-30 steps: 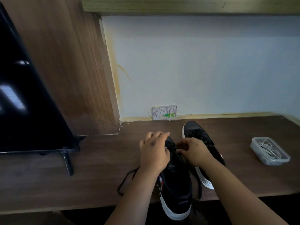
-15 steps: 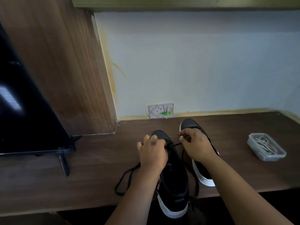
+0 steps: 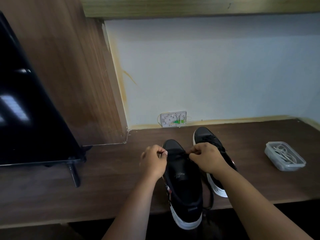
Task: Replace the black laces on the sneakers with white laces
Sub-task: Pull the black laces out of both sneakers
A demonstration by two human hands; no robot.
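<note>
Both my hands pinch the black lace over the near sneaker's toe end.

Black low-top sneaker with white sole (image 3: pixel 183 186) lies on the dark wooden desk (image 3: pixel 112 184), heel overhanging the front edge. My left hand (image 3: pixel 154 161) and right hand (image 3: pixel 206 158), fingers curled, each pinch the thin black lace (image 3: pixel 181 154). Second matching sneaker (image 3: pixel 210 141) just beside, right. Clear plastic tub of white laces (image 3: pixel 284 158) well apart, right.
</note>
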